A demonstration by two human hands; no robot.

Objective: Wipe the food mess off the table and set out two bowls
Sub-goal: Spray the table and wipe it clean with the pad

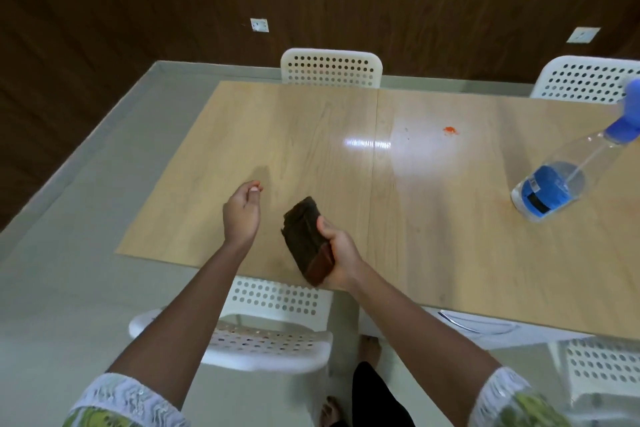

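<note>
A light wooden table (pixel 311 135) fills the middle of the view. A small orange food smear (pixel 450 130) lies on its far right half. My right hand (pixel 341 255) grips a folded dark brown cloth (pixel 306 239) above the table's near edge, well short of the smear. My left hand (pixel 242 213) hovers over the table to the left of the cloth, fingers loosely curled and holding nothing. No bowls are in view.
A clear spray bottle (pixel 561 180) with a blue cap and blue label stands at the right of the table. White perforated chairs stand at the far side (pixel 330 68), far right (pixel 588 80), near side below my arms (pixel 270 315) and bottom right (pixel 602 367).
</note>
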